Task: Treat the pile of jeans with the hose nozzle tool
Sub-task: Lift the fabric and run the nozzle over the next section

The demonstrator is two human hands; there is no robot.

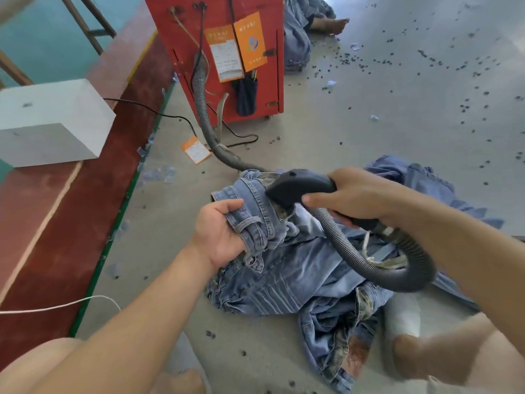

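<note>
Treating is under way: your left hand point(220, 237) grips the bunched waistband of the top jeans point(284, 268), fingers curled round it; your right hand point(360, 194) wraps the nozzle tool point(298, 187), its mouth touching that waistband; the pile lies near you on the floor, most of it seemingly left to do.

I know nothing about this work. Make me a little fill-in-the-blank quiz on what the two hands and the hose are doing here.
1. The right hand grips the black ____ by its handle.
2. The left hand holds a bunch of ____.
3. The ribbed hose leads back to a ____ cabinet.
4. The pile of jeans lies on the ____.

Missing words: nozzle; jeans; red; floor
</note>
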